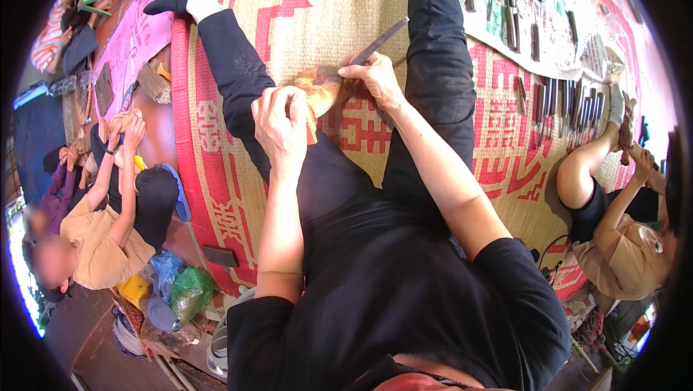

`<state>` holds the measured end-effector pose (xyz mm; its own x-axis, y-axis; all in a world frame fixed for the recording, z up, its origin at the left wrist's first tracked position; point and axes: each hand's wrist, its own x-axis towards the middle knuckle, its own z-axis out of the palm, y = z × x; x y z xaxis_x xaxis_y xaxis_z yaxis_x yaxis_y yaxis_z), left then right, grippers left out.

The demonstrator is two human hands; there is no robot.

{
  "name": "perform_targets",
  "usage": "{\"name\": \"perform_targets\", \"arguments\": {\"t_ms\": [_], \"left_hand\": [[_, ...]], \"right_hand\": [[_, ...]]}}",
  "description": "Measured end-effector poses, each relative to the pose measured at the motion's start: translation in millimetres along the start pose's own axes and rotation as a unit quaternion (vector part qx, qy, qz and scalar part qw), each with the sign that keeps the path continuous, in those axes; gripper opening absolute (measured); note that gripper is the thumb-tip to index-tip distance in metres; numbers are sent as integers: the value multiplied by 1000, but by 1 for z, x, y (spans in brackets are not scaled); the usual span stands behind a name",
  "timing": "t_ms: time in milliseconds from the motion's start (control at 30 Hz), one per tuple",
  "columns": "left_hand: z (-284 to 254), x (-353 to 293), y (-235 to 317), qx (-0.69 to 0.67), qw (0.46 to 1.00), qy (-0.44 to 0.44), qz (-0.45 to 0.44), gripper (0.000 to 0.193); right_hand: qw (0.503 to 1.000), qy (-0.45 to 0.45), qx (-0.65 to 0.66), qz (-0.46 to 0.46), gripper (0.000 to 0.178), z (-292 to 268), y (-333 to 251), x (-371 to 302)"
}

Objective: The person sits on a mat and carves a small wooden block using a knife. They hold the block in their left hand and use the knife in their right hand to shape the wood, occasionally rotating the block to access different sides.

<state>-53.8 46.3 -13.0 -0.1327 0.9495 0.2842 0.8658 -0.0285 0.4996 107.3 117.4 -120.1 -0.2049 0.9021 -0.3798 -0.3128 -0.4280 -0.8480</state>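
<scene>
A carved piece of orange-brown wood [326,95] with rounded forms lies over my lap, between my legs. My left hand [280,120] is closed on its left side with curled fingers. Across from it, my right hand [375,79] grips a long, flat, dark grey file-like tool [384,40]. One end of the tool meets the top of the wood, while the other points up and away to the right. My right fingers hide part of its lower end.
Several dark-handled tools [511,19] lie on a printed sheet at the far right, with another row of slim tools [570,106] on the red and straw mat [209,124]. Co-workers sit left and right, holding brown pieces. Plastic bags [189,293] lie at the lower left.
</scene>
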Motion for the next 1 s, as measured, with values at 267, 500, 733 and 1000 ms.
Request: {"name": "perform_targets", "arguments": {"t_ms": [267, 500, 733, 1000], "left_hand": [[2, 2, 8, 12, 1000, -1, 20, 21], [4, 4, 13, 18, 1000, -6, 22, 20], [4, 2, 7, 14, 1000, 2, 13, 20], [3, 0, 7, 6, 1000, 0, 15, 16]], "right_hand": [[1000, -11, -21, -4, 22, 7, 6, -4], [998, 37, -43, -24, 12, 13, -11, -7], [1000, -14, 5, -12, 14, 3, -9, -3], [994, -5, -102, -26, 19, 7, -9, -2]]}}
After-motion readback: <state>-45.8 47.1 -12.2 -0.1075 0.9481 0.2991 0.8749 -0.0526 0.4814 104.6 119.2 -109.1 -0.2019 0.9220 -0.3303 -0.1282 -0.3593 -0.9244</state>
